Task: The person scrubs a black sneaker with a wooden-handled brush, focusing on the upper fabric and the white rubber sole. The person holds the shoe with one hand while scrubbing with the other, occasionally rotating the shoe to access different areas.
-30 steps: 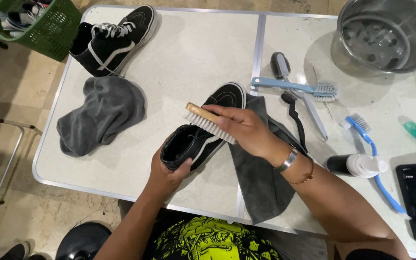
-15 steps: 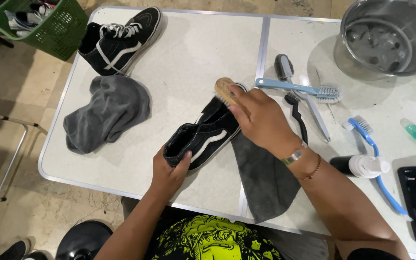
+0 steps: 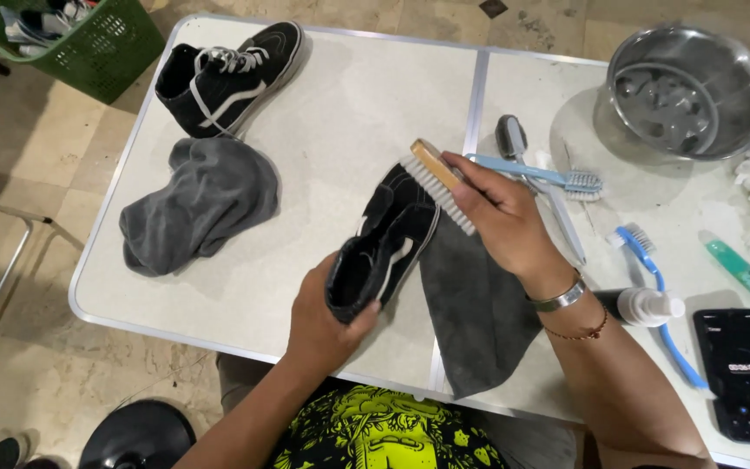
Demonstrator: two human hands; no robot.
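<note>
a: starting at the left, what's cut off?

b: the green plastic basket runs off the top left corner, so its contents are only partly seen. on the white folding worktop sit a black high-top sneaker with white laces and, just below it, a crumpled grey cloth, both in full view.

a: and the hands?

b: the left hand has its grip closed around the heel end of a second black sneaker with a white side stripe, lifted and tilted over the worktop's middle; the palm hides the heel. the right hand is clamped on a wooden-backed brush with pale bristles, bristles against the shoe's toe end. the fingers cover much of the brush's back.

a: under the shoe?

b: a flat dark grey cloth, partly hidden by the shoe and the right forearm, hanging over the near edge.

a: further right?

b: a light blue long-handled brush lying across a dark-handled tool i can't make out well, a round steel bowl, a small blue brush, a white bottle partly behind the wrist, a green tube, and a black phone with an unreadable screen.
</note>
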